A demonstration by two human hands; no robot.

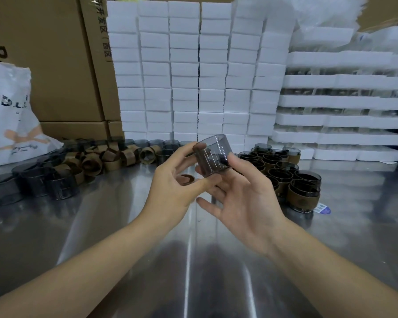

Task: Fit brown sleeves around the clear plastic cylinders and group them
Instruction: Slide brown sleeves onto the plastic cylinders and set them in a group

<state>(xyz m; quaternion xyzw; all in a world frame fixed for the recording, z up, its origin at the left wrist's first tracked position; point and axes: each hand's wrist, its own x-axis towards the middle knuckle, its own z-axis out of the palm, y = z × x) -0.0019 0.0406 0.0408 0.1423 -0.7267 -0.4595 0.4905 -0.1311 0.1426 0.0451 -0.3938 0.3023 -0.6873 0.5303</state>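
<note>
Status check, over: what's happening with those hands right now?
Left hand pinches bare clear cylinder, right hand steadies it. Brown sleeve lies on table beneath. Nothing blocking.

Two hands (172,180) (248,203), one bag (9,106), many cylinders (213,154), many sleeves (112,160).

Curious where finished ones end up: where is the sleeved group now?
In the head view the sleeved group stands on the table at right, just past the right hand and the cylinder the left hand grips, before the foam trays.
</note>
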